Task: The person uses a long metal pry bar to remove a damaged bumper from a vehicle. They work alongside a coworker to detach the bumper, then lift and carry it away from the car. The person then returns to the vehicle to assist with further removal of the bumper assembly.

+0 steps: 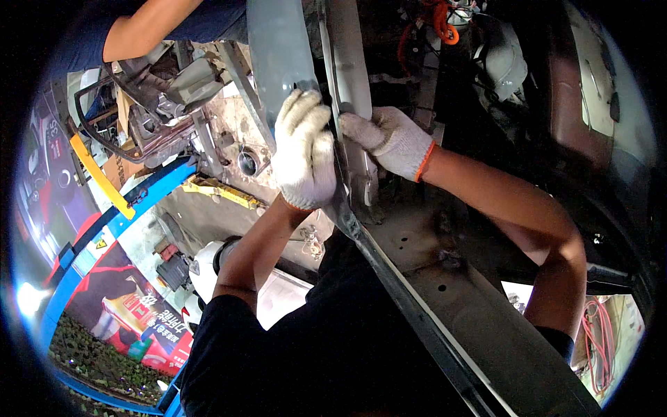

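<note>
The person wears pale knitted work gloves. The left glove (pixel 303 149) is off-white, with ribbed fabric gathering toward the wrist and a thin orange band (pixel 300 207) edging its cuff. The right glove (pixel 399 144) looks greyer, its thumb dingy, and its cuff ends in a brighter orange-red band (pixel 425 162). The shirt (pixel 333 354) is black or very dark, and plain where it shows. Its left sleeve (pixel 224 326) is short; the right sleeve (pixel 556 342) is dark too. Both forearms are bare between glove and sleeve.
</note>
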A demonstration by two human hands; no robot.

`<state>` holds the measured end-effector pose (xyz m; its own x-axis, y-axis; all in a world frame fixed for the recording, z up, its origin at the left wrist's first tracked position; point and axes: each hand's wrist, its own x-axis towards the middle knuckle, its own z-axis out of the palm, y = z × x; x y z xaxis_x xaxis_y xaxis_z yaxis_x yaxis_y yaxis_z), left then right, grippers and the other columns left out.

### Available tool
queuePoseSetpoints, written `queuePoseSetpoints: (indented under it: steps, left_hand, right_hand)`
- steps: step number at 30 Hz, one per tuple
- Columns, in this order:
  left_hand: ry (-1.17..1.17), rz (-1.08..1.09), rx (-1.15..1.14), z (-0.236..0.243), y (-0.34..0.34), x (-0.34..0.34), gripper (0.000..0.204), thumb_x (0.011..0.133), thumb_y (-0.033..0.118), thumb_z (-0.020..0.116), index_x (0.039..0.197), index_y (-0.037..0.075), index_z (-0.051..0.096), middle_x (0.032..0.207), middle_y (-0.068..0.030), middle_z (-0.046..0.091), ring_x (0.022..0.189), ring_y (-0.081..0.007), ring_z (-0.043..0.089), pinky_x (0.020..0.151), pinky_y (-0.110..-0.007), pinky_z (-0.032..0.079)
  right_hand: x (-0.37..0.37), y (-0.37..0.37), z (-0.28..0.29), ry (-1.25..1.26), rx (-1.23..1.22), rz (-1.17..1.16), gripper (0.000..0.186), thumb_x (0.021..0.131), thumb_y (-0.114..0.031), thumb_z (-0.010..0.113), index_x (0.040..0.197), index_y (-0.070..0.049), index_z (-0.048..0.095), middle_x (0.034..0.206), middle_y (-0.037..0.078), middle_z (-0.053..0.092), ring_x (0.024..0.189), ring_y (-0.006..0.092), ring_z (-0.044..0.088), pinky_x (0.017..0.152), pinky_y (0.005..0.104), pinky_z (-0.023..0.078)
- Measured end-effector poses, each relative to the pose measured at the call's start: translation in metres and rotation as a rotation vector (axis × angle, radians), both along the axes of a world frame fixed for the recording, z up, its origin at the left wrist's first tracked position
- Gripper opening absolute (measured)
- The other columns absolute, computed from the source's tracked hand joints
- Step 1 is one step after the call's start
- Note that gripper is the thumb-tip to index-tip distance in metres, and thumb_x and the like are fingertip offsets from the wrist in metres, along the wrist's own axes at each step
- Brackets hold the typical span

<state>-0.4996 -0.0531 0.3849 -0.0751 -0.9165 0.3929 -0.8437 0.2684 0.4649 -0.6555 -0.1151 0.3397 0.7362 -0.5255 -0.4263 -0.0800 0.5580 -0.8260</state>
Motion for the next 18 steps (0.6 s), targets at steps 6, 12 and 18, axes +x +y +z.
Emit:
queuePoseSetpoints:
  steps: [6, 12, 18]
  left_hand:
    - [-0.036, -0.467, 0.001, 0.014, -0.022, 0.008, 0.021, 0.066, 0.005, 0.063, 0.086, 0.000, 0.064, 0.095, -0.0193, 0.061, 0.090, -0.0392, 0.059, 0.085, -0.052, 0.047]
    - [-0.085, -0.584, -0.135, 0.004, -0.031, 0.014, 0.022, 0.061, 0.005, 0.064, 0.083, 0.006, 0.066, 0.092, -0.0107, 0.062, 0.084, -0.0312, 0.060, 0.083, -0.049, 0.050]
    - [0.025, -0.312, -0.103, -0.004, -0.026, 0.020, 0.022, 0.068, 0.001, 0.062, 0.091, 0.003, 0.063, 0.096, -0.0144, 0.058, 0.091, -0.0326, 0.059, 0.086, -0.043, 0.048]
  right_hand:
    - [0.002, 0.001, -0.010, -0.083, 0.017, 0.023, 0.052, 0.092, -0.050, 0.053, 0.089, 0.001, 0.065, 0.070, 0.005, 0.063, 0.068, 0.0093, 0.056, 0.063, 0.0289, 0.048]
    - [0.009, 0.011, -0.028, -0.103, -0.172, -0.084, 0.058, 0.092, -0.051, 0.049, 0.081, 0.004, 0.063, 0.064, 0.010, 0.060, 0.065, 0.0112, 0.055, 0.059, 0.0317, 0.046]
    - [0.001, -0.007, -0.001, 0.145, -0.234, 0.061, 0.069, 0.089, -0.059, 0.048, 0.076, 0.008, 0.059, 0.056, 0.016, 0.051, 0.057, 0.0184, 0.050, 0.057, 0.0382, 0.044]
